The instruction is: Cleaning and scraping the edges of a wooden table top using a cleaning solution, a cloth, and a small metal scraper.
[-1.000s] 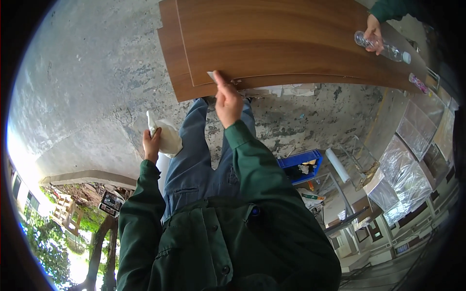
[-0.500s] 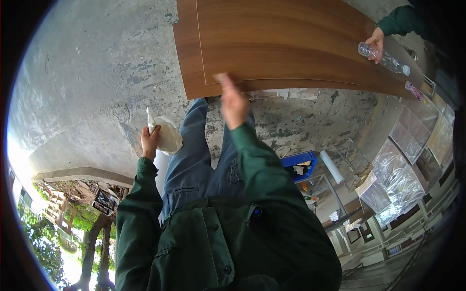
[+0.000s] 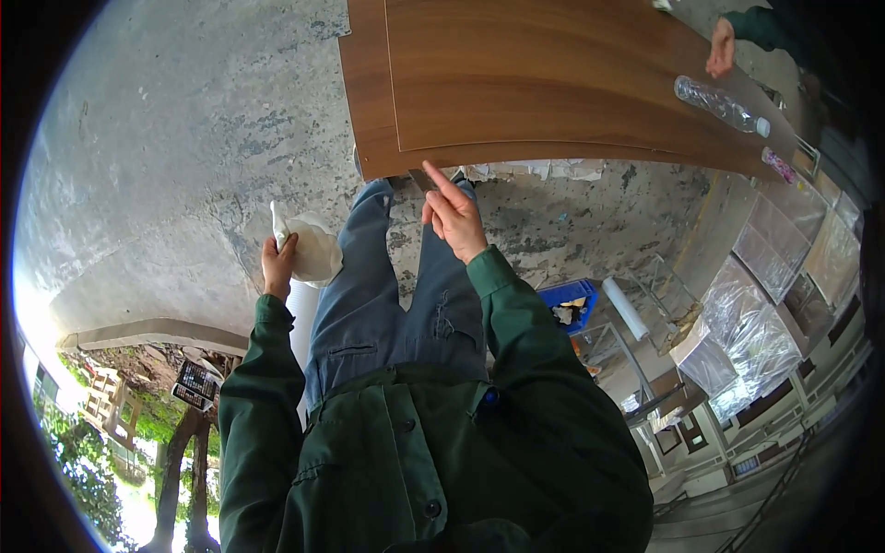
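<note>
My left hand (image 3: pixel 278 264) is closed around a bunched white cloth (image 3: pixel 315 252), held beside my left thigh. In front of my knees, my right hand (image 3: pixel 456 221) has its index finger stretched toward the near edge of a brown wood-grain board (image 3: pixel 544 83). Its other fingers are curled. A small dark flat piece (image 3: pixel 421 180) shows by these fingers; what it is I cannot make out. The board appears to lie on another brown panel (image 3: pixel 371 120) whose left edge sticks out. A clear plastic bottle (image 3: pixel 719 105) lies on the board's right part.
At the far right is another person's hand (image 3: pixel 721 48), apart from the bottle. A small pink-patterned item (image 3: pixel 777 166) lies at the board's right end. A blue crate (image 3: pixel 569 304), a white roll (image 3: pixel 626 310) and plastic-wrapped boxes (image 3: pixel 742 332) stand to the right. The concrete floor (image 3: pixel 184 138) has peeling patches.
My right hand has drawn back from over the board toward me. The other person has let go of the clear bottle, now lying on the board. My left hand still holds the cloth.
</note>
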The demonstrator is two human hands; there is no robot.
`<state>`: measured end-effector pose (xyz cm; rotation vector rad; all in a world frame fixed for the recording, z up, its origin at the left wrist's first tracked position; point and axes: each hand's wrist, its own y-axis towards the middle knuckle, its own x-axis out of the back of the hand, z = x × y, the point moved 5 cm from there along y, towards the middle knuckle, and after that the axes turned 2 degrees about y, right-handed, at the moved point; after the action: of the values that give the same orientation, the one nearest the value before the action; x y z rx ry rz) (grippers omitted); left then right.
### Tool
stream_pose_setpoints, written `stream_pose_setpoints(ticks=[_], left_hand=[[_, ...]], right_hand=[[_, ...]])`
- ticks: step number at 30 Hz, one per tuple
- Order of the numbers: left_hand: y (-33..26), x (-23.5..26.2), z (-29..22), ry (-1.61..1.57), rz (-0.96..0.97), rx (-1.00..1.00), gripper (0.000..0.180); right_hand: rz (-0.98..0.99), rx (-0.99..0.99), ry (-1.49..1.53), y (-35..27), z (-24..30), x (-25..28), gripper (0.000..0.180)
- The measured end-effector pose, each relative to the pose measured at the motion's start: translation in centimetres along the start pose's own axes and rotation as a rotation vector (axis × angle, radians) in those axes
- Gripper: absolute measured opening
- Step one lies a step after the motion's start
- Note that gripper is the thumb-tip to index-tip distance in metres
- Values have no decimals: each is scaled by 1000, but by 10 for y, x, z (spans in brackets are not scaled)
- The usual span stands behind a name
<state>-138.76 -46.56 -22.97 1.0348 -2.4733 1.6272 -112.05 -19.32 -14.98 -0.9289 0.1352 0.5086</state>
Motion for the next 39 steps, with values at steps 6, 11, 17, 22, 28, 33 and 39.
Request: stream_pose_setpoints(ticks=[6,11,17,22,28,33,39], left_hand=[[2,-4,-9,16,17,-54,28],[1,2,-27,-95,47,-123,30],[-9,-27,-118,-193,15,-303,23],[-45,-95,-230,-117,74,-598,17],[-70,-245,-263,803,91,-1212,33],[-96,-353,-282,963,232,-1282,30],[-161,-564,-336,1080,465,-1412,34]], right_hand=[[-94,15,33,-3,-13,21,33],[-115,-52,151,-6,-41,18,22],[-123,8,266,-20,-51,36,10],[-161,-98,310,-34,-57,65,9],[-223,-67,334,-40,-55,119,5],[-240,4,420,-56,-37,205,4],[-430,31,624,-103,-28,352,11]])
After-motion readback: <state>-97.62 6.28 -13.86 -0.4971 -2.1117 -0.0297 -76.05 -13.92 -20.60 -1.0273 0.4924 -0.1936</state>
